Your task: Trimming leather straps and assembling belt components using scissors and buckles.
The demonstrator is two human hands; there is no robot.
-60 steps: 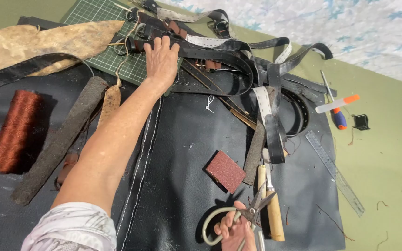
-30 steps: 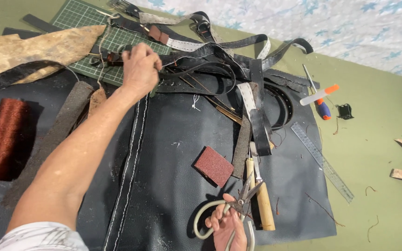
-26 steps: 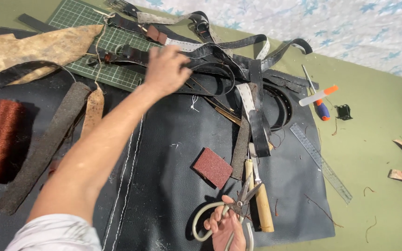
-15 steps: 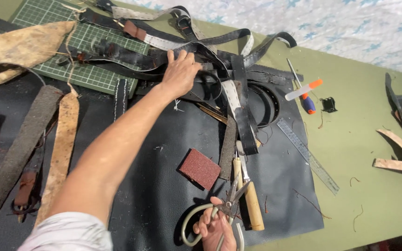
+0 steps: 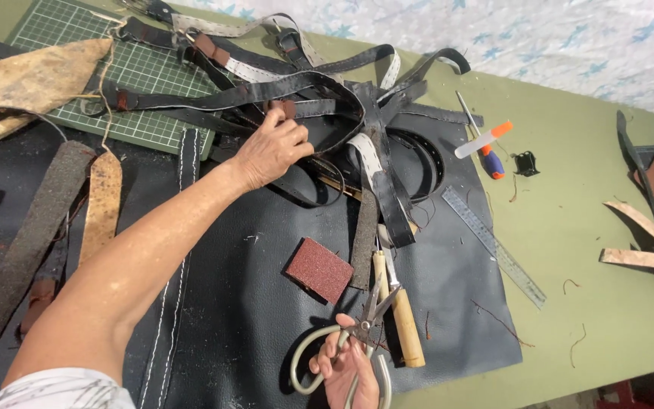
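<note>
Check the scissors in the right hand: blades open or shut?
Open. The scissors' blades spread in a V above the pivot, held in the right hand.

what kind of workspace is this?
Likely a leatherwork or strap-repair bench. The left hand grips into a tangle of black leather straps, the right hand holds scissors, and a green cutting mat and steel ruler lie on the table.

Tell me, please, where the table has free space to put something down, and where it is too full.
Free: the green tabletop between the metal ruler and the leather scraps at the right edge; also the black leather sheet between the left arm and the sandpaper block. Crowded: the pile of straps under the left hand, and beside the scissors in the right hand.
</note>
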